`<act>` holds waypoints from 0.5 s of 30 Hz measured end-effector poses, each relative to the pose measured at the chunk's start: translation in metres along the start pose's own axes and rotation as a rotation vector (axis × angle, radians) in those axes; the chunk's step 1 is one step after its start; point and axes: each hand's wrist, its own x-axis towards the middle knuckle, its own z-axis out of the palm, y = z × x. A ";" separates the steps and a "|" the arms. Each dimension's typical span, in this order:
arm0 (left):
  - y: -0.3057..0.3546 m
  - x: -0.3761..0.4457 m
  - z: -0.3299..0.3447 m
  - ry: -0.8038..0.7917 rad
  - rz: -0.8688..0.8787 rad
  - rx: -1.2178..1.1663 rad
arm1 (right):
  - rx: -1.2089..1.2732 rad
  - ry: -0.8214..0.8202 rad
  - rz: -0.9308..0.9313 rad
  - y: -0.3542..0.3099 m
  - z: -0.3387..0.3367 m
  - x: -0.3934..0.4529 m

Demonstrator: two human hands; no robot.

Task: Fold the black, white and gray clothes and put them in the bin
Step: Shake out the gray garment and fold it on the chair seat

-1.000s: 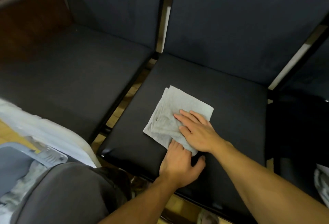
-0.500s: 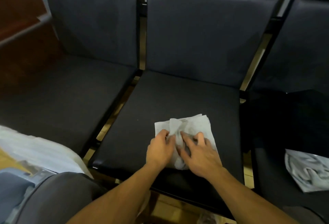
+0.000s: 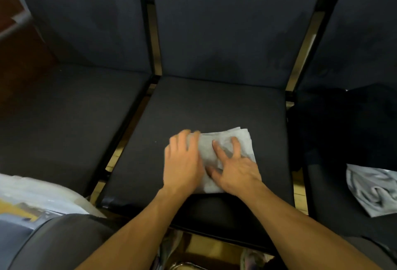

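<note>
Two flat, spread hands, left hand (image 3: 182, 162) and right hand (image 3: 234, 168), press the gray cloth (image 3: 227, 143) mid-seat (image 3: 214, 108); smooth outward, keeping edges aligned.

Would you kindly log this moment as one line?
stage: folding | left hand: flat on gray cloth | right hand: flat on cloth | cloth: on middle seat | binned: not yet

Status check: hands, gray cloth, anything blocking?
Left hand and right hand flat on gray cloth. Cloth folded small on middle seat. Nothing blocking.
</note>
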 end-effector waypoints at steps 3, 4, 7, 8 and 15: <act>0.006 -0.004 0.019 -0.238 0.084 -0.008 | -0.046 -0.057 0.016 -0.003 -0.011 0.004; 0.005 -0.006 0.025 -0.306 0.063 -0.010 | -0.058 -0.058 0.014 -0.004 -0.013 0.005; -0.010 -0.005 0.041 -0.361 0.050 0.018 | -0.046 -0.071 0.034 0.003 -0.015 0.011; -0.015 -0.004 0.043 -0.381 0.042 0.015 | -0.017 -0.074 0.049 0.005 -0.015 0.012; -0.027 0.015 0.032 -0.534 -0.120 0.023 | 0.464 -0.001 0.098 0.041 -0.019 0.012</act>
